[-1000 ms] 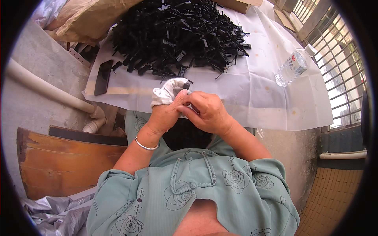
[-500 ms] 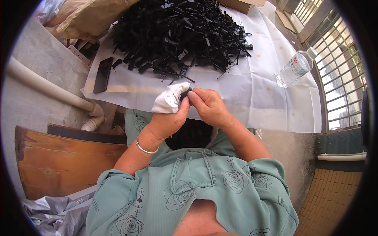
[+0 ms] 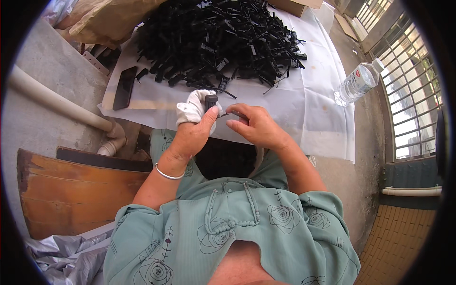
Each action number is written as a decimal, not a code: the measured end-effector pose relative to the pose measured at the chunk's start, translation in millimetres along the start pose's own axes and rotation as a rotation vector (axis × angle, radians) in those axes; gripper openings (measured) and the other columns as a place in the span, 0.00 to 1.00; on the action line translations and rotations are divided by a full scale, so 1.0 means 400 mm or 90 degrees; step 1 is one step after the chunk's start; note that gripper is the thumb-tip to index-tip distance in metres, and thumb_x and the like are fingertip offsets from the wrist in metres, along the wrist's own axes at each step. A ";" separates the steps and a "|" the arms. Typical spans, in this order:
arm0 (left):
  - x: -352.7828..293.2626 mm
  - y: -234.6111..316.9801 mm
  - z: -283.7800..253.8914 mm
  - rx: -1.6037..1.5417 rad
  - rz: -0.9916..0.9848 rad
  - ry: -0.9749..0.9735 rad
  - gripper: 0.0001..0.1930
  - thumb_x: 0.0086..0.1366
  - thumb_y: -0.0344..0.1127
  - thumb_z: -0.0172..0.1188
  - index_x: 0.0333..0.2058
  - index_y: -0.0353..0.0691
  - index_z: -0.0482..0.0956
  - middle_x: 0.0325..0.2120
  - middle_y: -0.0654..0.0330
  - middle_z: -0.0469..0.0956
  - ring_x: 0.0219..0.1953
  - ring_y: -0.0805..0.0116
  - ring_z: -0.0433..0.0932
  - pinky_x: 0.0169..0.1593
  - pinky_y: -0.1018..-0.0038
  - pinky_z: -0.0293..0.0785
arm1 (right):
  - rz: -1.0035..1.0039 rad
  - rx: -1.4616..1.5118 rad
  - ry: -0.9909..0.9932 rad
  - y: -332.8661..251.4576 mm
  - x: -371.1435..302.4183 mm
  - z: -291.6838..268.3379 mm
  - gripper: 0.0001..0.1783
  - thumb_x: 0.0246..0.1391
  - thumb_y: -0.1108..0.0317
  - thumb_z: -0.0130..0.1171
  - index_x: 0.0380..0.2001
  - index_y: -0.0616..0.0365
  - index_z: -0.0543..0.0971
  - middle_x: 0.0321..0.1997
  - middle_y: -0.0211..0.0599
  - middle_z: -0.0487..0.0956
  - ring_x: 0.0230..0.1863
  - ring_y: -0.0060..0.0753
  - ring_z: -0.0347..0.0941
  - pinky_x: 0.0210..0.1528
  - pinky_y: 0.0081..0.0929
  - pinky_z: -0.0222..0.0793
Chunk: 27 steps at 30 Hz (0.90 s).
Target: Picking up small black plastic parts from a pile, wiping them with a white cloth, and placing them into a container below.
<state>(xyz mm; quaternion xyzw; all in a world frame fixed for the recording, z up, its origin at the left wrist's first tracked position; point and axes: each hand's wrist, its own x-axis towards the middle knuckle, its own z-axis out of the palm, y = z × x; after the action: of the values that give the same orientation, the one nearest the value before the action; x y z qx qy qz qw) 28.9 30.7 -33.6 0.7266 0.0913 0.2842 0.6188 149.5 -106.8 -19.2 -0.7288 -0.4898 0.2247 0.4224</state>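
Observation:
A white glove [image 3: 191,105] covers the fingers of my left hand [image 3: 192,135], with its thumb bare. That hand is closed around a small black plastic part [image 3: 211,100], which stands up between the thumb and the gloved fingers. Just to its right, my bare right hand [image 3: 261,127] has its fingers curled around a thin dark piece [image 3: 236,114], whose narrow tip points toward the left hand. The piece is mostly hidden by the fingers, so its kind cannot be made out. Beyond both hands lies a large heap of similar black plastic parts [image 3: 213,42].
A translucent plastic sheet [image 3: 304,128] covers the table. On it are a dark phone [image 3: 125,89] at the left and a water bottle [image 3: 357,83] at the right. A cardboard box [image 3: 292,6] sits at the back. Between my knees is a dark container [image 3: 223,159].
My hands have drawn apart, the left one shifting left. The black part now shows in the left hand, and the dark piece shows in the right. The sheet's right edge has moved inward.

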 end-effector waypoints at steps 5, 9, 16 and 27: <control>0.002 0.038 0.009 -0.160 -0.184 -0.059 0.14 0.65 0.27 0.44 0.49 0.36 0.63 0.30 0.63 0.71 0.22 0.81 0.65 0.25 0.84 0.64 | -0.114 0.059 0.124 0.031 -0.005 0.008 0.06 0.49 0.72 0.59 0.30 0.63 0.78 0.20 0.34 0.72 0.21 0.21 0.64 0.25 0.19 0.62; -0.009 0.044 0.013 0.010 -0.144 -0.115 0.15 0.62 0.28 0.44 0.48 0.35 0.64 0.30 0.62 0.71 0.26 0.78 0.66 0.31 0.80 0.66 | -0.096 0.155 0.100 0.004 0.002 0.012 0.06 0.49 0.71 0.60 0.28 0.64 0.77 0.20 0.33 0.73 0.21 0.20 0.64 0.25 0.18 0.62; -0.009 0.042 0.025 0.028 -0.089 -0.094 0.11 0.59 0.27 0.44 0.41 0.34 0.67 0.27 0.59 0.69 0.31 0.71 0.68 0.37 0.76 0.67 | -0.085 0.114 0.038 -0.017 -0.001 0.012 0.11 0.57 0.68 0.50 0.23 0.64 0.71 0.18 0.35 0.68 0.21 0.22 0.60 0.25 0.24 0.61; -0.031 0.031 0.033 0.244 0.089 -0.015 0.11 0.56 0.26 0.46 0.39 0.32 0.67 0.28 0.47 0.72 0.29 0.51 0.73 0.36 0.67 0.70 | -0.062 0.192 0.024 0.008 0.016 0.072 0.14 0.57 0.65 0.49 0.22 0.65 0.70 0.18 0.44 0.70 0.19 0.37 0.62 0.26 0.31 0.63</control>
<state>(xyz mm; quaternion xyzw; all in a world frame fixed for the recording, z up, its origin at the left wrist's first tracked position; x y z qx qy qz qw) 23.1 10.8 -26.5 0.8388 0.0860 0.2956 0.4490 132.5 -90.2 -36.8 -0.6368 -0.4771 0.2615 0.5463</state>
